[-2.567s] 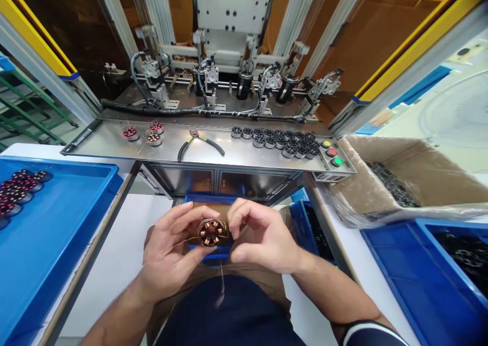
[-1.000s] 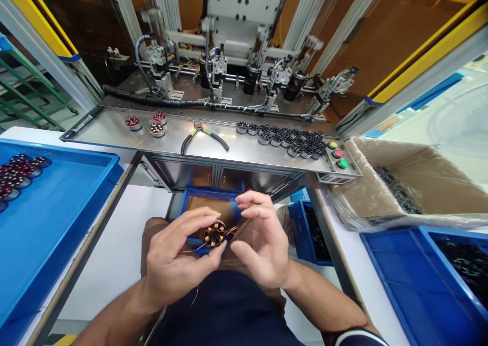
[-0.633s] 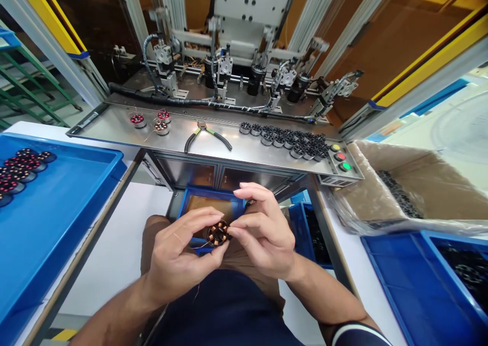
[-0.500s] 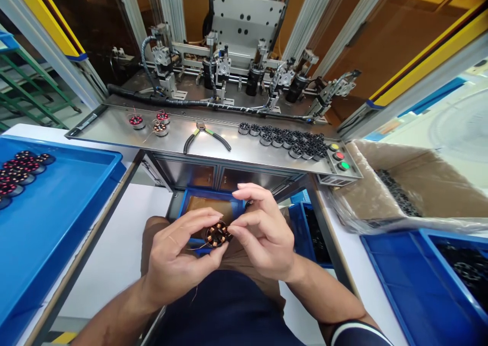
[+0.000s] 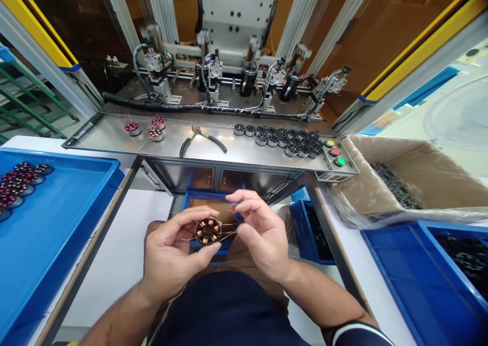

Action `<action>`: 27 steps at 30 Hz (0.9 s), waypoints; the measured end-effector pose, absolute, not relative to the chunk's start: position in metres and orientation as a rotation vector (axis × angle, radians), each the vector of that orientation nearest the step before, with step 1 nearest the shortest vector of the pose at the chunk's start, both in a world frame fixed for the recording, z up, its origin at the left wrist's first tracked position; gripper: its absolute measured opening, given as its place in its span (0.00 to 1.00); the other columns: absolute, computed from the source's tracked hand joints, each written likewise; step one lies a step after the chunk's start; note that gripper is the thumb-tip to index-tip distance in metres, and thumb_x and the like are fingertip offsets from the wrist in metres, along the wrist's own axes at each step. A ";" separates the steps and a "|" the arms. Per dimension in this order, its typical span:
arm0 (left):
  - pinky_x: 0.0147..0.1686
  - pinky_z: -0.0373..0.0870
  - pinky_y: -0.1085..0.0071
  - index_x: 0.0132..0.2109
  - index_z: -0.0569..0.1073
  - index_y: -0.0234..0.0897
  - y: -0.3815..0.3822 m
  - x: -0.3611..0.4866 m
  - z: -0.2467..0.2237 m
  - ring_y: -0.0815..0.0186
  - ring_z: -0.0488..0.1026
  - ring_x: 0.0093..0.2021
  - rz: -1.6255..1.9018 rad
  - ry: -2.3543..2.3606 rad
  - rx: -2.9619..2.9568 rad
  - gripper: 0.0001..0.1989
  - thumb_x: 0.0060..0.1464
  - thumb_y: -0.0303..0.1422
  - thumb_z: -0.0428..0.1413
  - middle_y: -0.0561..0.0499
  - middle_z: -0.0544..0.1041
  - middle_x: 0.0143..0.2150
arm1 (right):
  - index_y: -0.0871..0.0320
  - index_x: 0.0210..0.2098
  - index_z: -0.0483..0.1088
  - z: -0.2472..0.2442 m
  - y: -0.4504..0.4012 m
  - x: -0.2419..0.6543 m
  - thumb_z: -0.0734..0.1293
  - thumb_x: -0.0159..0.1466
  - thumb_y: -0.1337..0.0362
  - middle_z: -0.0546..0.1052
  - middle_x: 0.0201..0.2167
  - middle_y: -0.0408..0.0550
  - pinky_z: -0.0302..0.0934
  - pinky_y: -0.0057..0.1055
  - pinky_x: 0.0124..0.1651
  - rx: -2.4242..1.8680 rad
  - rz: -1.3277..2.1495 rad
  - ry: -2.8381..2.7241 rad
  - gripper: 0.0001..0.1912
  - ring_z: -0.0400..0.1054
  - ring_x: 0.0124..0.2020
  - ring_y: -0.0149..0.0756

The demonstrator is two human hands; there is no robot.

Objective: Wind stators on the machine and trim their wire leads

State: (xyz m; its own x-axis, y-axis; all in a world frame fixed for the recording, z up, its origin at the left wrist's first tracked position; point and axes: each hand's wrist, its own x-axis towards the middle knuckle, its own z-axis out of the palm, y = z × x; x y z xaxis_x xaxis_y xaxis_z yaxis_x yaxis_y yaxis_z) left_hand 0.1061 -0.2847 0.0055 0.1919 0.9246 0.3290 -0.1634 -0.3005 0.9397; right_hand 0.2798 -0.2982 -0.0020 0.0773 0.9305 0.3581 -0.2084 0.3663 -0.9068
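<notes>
A round motor stator (image 5: 208,230) with copper coils sits between the thumb and fingers of my left hand (image 5: 168,249), its coil face turned up toward me. Thin copper wires (image 5: 227,225) run from its right side to the fingertips of my right hand (image 5: 265,236). There the thumb and a finger close on the wire ends, partly hidden, while the upper fingers stay raised. Other loose wire ends stick out on the stator's left, near my left palm. Both hands are above my lap.
On the metal ledge lie cutting pliers (image 5: 198,132), a few wound stators (image 5: 132,127) and several black cores (image 5: 293,141). Machine fixtures stand behind. A blue tray (image 5: 57,244) is at left; a lined carton (image 5: 434,183) and blue bins (image 5: 404,269) are at right.
My right hand has drawn away from the stator, and the wires between now show longer and straighter. The stator has shifted slightly left with my left hand; the whole view has shifted a little.
</notes>
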 end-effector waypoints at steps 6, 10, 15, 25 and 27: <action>0.48 0.76 0.80 0.47 0.81 0.45 -0.283 0.105 0.010 0.69 0.81 0.46 1.362 0.803 1.412 0.23 0.44 0.19 0.68 0.55 0.83 0.45 | 0.55 0.43 0.74 -0.013 -0.302 0.274 0.80 0.55 0.56 0.72 0.38 0.46 0.66 0.31 0.43 -0.677 1.157 -1.191 0.21 0.68 0.39 0.34; 0.48 0.77 0.80 0.47 0.80 0.46 -0.284 0.106 0.010 0.69 0.81 0.46 1.327 0.805 1.419 0.23 0.44 0.19 0.68 0.56 0.83 0.45 | 0.56 0.37 0.77 -0.008 -0.301 0.270 0.77 0.59 0.62 0.74 0.32 0.44 0.66 0.28 0.37 -0.690 1.117 -1.185 0.09 0.69 0.33 0.31; 0.49 0.76 0.79 0.48 0.80 0.45 -0.284 0.103 0.009 0.69 0.80 0.47 1.321 0.797 1.458 0.24 0.45 0.19 0.67 0.55 0.83 0.46 | 0.57 0.30 0.78 0.002 -0.300 0.273 0.74 0.62 0.69 0.77 0.27 0.44 0.64 0.26 0.33 -0.756 1.028 -1.221 0.03 0.70 0.28 0.29; 0.53 0.76 0.68 0.53 0.77 0.41 -0.287 0.103 -0.006 0.61 0.78 0.50 1.467 0.777 1.723 0.30 0.42 0.15 0.65 0.49 0.81 0.48 | 0.59 0.24 0.73 0.005 -0.308 0.273 0.74 0.62 0.61 0.71 0.19 0.39 0.59 0.23 0.27 -0.881 1.418 -0.904 0.14 0.63 0.22 0.24; 0.51 0.77 0.71 0.52 0.77 0.42 -0.287 0.104 -0.004 0.64 0.79 0.48 1.433 0.796 1.668 0.29 0.43 0.15 0.64 0.50 0.81 0.48 | 0.59 0.25 0.73 0.007 -0.308 0.274 0.74 0.63 0.63 0.72 0.21 0.40 0.59 0.23 0.28 -0.857 1.317 -1.001 0.12 0.64 0.23 0.25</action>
State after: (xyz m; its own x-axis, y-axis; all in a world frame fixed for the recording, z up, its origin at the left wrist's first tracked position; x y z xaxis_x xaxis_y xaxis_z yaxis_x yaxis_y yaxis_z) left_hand 0.1036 -0.2869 -0.0041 0.1673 0.8521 0.4959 -0.0291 -0.4985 0.8664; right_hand 0.2745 -0.3082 0.0067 -0.0152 0.9953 0.0959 -0.3588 0.0841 -0.9296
